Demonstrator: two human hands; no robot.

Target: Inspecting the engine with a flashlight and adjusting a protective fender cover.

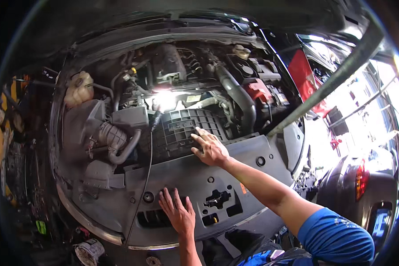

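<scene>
In the head view, an open engine bay fills the middle of the scene under a raised bonnet. The right hand point(210, 148) lies flat, fingers spread, on the near right corner of a black ribbed plastic cover point(181, 133). That cover is roughly rectangular, moulded in a grid of raised ribs, and its long axis runs left to right across the bay, tilted a little up toward the right; it sits in the centre of the bay just beyond the front panel. The left hand point(178, 213) rests palm down, fingers spread and pointing away, on the grey front panel point(248, 177), a broad smooth matt plastic sheet that curves along the near edge of the bay. Its fingertips lie just beside a slotted vent opening, with a cross-shaped latch cutout point(217, 198) to the right.

To the left of the ribbed cover a corrugated grey intake hose point(113, 137) bends into a smooth box. Far left stands a pale, rounded translucent coolant tank point(79, 88). A thick black pipe point(239, 95) curves down on the right, near a red battery terminal cap point(258, 91). A bright work light point(165, 99) glares just beyond the cover. A thin black cable point(146, 177) hangs from it over the panel.
</scene>
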